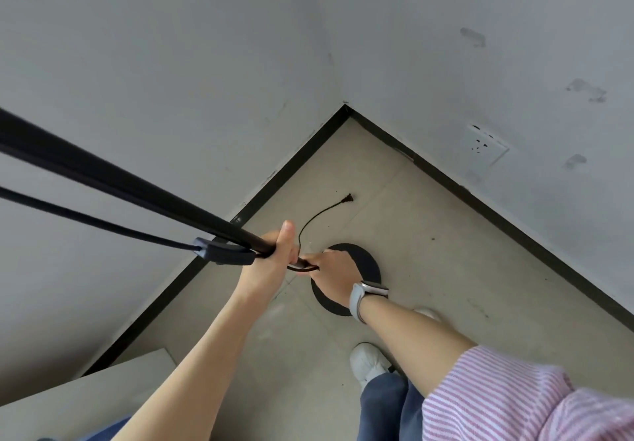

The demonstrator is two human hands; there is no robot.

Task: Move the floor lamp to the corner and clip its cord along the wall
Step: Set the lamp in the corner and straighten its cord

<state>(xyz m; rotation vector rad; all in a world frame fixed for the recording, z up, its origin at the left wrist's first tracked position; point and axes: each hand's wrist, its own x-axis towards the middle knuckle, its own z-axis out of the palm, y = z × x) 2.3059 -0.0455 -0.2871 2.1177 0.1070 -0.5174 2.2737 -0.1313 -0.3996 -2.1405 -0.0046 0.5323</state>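
Observation:
The floor lamp has a black pole (120,181) that runs from the left edge down to a round black base (368,265) on the tiled floor near the room corner (345,108). My left hand (279,250) is wrapped around the pole, thumb up. Just below it, my right hand (331,267) also grips the pole, a grey watch on its wrist. A black cord (85,218) comes in from the left to an inline switch (223,254) beside my left hand. A thin cord end (322,212) lies curled on the floor toward the corner.
Two white walls with black skirting meet at the corner. A white wall socket (485,147) sits low on the right wall. My white shoes (368,361) stand just behind the base. A grey slab edge (85,392) is at lower left.

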